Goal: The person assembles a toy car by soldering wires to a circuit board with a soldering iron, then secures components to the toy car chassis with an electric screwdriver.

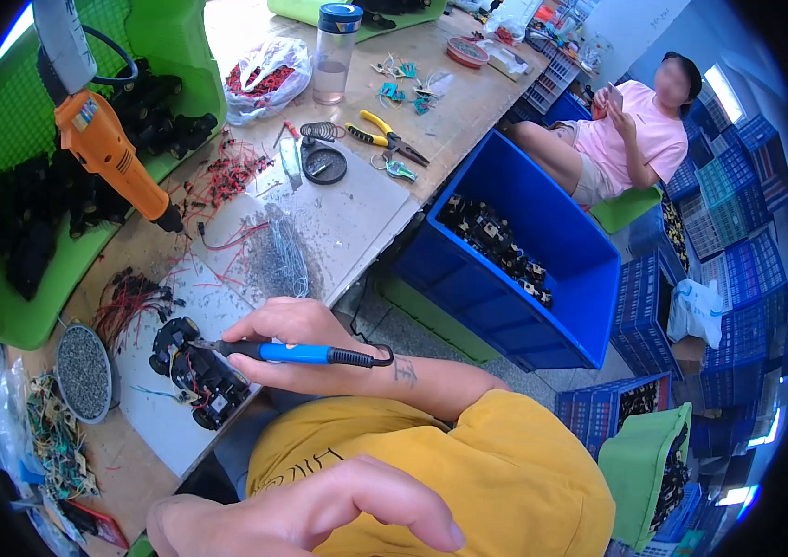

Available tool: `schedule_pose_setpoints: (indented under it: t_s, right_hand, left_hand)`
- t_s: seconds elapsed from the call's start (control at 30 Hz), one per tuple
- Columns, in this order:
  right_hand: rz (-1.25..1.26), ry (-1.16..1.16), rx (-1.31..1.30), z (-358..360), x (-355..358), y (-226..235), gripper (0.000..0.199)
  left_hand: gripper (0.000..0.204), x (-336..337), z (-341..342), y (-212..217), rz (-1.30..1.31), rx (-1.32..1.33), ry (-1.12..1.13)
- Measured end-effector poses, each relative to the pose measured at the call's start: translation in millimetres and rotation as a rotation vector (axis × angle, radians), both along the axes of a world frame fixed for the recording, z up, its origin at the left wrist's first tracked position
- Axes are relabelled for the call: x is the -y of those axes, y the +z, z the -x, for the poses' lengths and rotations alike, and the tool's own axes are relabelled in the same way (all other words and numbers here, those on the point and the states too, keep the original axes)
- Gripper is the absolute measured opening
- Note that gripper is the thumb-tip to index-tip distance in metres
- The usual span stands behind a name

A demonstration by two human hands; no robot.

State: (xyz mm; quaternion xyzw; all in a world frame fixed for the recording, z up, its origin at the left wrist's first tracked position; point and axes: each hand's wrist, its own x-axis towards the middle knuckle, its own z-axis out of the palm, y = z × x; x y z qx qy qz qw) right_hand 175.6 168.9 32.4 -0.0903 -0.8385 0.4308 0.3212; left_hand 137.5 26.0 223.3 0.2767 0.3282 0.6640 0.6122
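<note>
My right hand (287, 339) is wrapped round a blue soldering iron (306, 354), its black cable running back past my wrist. The iron's front end reaches over a small black toy car chassis (204, 376), near a red wire; whether the tip touches is too small to tell. The chassis lies tilted at the edge of a white board (157, 422). My left hand (320, 511) is close to the camera at the lower edge, off the table, with a thumb or finger spread apart and nothing visible in it. Its other fingers are partly cut off.
An orange electric screwdriver (114, 153) hangs over a green bin (69, 288) of black parts. Solder wire (287, 251), red wires (139, 302), pliers (394, 139) and a bowl of grey bits (86, 371) lie around. A blue crate (515, 325) stands right; a person (631, 130) sits beyond.
</note>
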Motion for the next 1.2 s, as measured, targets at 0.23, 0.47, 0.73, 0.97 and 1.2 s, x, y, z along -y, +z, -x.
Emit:
schedule_pose_setpoints:
  t_s: [0.23, 0.47, 0.73, 0.97, 1.2]
  right_hand:
    - [-0.001, 0.001, 0.017, 3, 12, 6, 0.025]
    - [0.014, 0.028, 0.027, 6, 3, -1, 0.026]
    - [0.198, -0.024, 0.088, 5, 12, -1, 0.023]
    - [0.172, -0.008, 0.106, 1, 22, 2, 0.024]
    - [0.129, 0.054, 0.110, -25, 20, 2, 0.025]
  left_hand:
    - [0.031, 23, 48, -62, -0.329, -0.269, -0.228]
    - [0.018, 44, 90, -130, -0.127, -0.942, 0.504]
    - [0.044, 87, 110, -222, 0.517, -1.004, 0.915]
    - [0.035, 68, 107, -220, 0.410, -0.584, 0.857]
    - [0.010, 72, 100, -217, 0.417, -1.273, 0.704]
